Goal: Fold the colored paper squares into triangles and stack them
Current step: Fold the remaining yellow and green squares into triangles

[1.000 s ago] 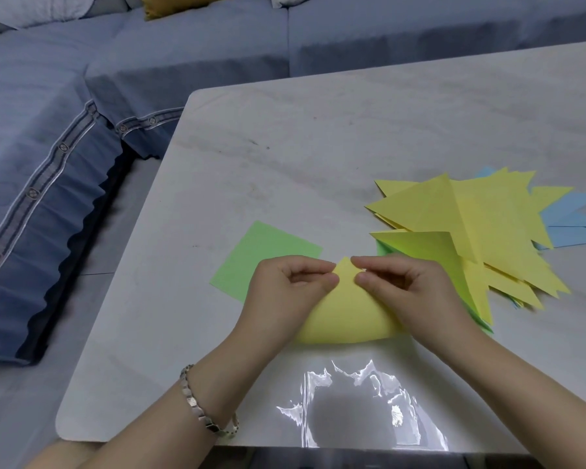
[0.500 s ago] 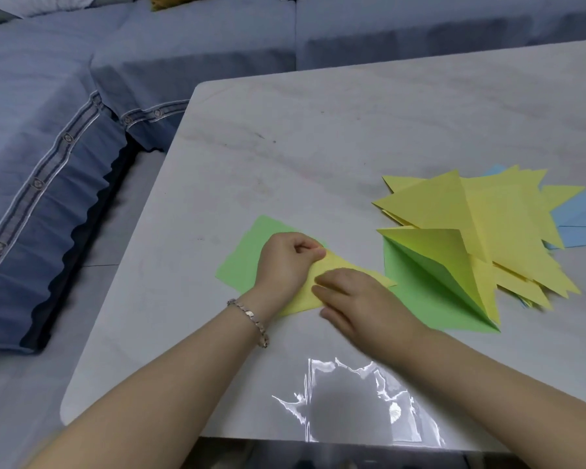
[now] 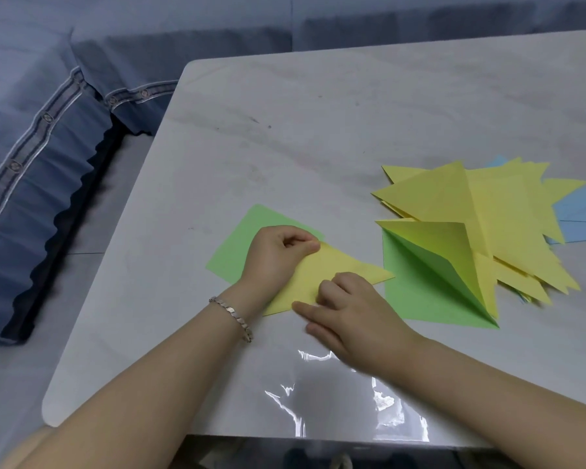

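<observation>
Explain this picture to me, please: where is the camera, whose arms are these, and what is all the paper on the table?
No machine here: a person wears a camera on the head, so you look down along their own arms. Before them is a pale table beside a blue sofa. The left hand, fingers curled, rests on the top corner of a yellow triangle; whether it pinches the paper I cannot tell. The right hand presses on the triangle's near edge. A flat green square lies partly under the triangle. To the right is a loose pile of folded triangles, mostly yellow, with blue sheets beneath and a green sheet at its near side. A clear plastic wrapper lies nearest the person.
</observation>
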Motion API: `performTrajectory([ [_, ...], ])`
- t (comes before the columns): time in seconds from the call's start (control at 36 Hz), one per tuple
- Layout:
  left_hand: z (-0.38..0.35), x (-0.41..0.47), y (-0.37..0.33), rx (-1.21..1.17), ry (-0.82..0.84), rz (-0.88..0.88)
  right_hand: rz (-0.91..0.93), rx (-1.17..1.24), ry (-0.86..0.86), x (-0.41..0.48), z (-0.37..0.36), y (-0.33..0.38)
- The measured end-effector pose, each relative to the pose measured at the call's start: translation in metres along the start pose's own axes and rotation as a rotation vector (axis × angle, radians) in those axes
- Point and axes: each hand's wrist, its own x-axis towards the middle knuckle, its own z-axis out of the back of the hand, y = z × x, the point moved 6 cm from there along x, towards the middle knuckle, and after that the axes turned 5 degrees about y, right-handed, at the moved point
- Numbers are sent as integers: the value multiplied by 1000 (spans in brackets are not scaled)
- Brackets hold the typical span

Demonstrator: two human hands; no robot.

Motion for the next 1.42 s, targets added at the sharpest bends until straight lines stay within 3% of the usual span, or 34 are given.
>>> performTrajectory([
  [0.22,0,0,2,-4,-2,-3,-6,-6,-26,4,-5,16],
  [0.61,-1,-1,0,20,-8,-31,-66,150,121,3,-3,20],
  [1.22,2,-7,-9,-11,-38,12,-609,98,90,-60,48,-58],
  [1.33,1,-17,-30,-74,17,-22,-455,121,-122,-41,68,-38],
  [1.42,-3,-29,-51,-134,137,-91,-397,216,-96,-23,74,-30],
])
